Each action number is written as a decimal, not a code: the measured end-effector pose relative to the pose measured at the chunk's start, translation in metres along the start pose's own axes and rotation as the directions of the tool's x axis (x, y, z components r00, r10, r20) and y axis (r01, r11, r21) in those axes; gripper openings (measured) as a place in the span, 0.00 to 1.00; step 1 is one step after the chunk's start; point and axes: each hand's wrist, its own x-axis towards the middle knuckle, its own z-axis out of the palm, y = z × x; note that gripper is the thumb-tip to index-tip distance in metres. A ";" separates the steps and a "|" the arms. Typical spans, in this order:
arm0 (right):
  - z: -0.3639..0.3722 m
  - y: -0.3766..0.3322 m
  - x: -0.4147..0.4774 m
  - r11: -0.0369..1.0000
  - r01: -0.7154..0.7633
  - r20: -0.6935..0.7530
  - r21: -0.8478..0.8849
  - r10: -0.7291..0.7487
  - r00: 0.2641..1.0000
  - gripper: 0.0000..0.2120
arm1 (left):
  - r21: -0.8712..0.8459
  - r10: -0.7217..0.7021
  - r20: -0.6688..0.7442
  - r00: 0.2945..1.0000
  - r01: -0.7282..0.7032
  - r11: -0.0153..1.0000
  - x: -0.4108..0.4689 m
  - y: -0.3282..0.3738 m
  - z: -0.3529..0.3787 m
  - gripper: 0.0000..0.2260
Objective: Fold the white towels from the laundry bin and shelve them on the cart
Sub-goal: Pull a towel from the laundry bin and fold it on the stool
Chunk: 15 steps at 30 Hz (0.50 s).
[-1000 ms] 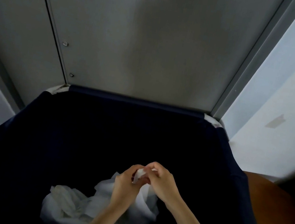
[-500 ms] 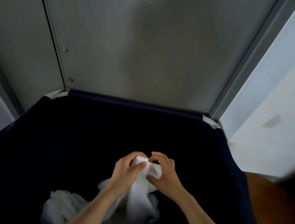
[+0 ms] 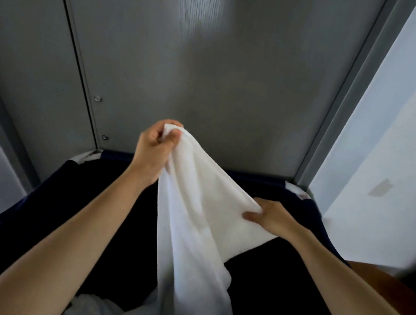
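Hands at work over a dark navy laundry bin (image 3: 24, 214): the person's left hand (image 3: 154, 148) is raised above the bin's far rim, fingers and thumb pinched tight on one corner of a white towel (image 3: 197, 211), while the right hand (image 3: 272, 218) sits lower and off to the side, thumb pressed against fingers on the towel's edge. Between the two grips the cloth is stretched into a slanting sheet; below them it hangs in loose folds — its lower end drops back down into the bin, between the two bare forearms. Under the left forearm, at the bottom of the bin, lies a crumpled heap of more white laundry (image 3: 96, 312), partly hidden by the arm and by the hanging towel, and whether the lifted towel touches that heap cannot be told. Beyond the left hand's grip stands a grey panelled door (image 3: 218, 62) with a metal frame, two small round fasteners showing on the strip to the left of the hand. To the outside of the right hand's grip a pale wall (image 3: 413, 138) runs back, and below that wrist a patch of brown wooden surface (image 3: 384, 283) shows just past the bin's side — part of it is cut off by a dark blurred shape at the frame's edge.
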 end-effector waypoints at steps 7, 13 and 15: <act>-0.035 0.006 0.011 0.905 -0.047 -0.022 -0.422 0.042 0.999 0.18 | 0.279 -0.118 -0.109 0.987 0.144 0.949 0.012 -0.044 -0.034 0.07; -0.112 -0.037 0.021 0.908 -0.079 -0.398 -0.411 -0.101 0.912 0.18 | 0.507 0.129 -0.178 0.975 -0.022 0.862 0.054 0.009 -0.036 0.08; -0.119 -0.046 0.020 0.941 -0.106 -0.472 -0.321 -0.062 0.879 0.19 | 0.609 0.170 -0.119 0.978 -0.063 0.791 0.058 0.009 -0.037 0.11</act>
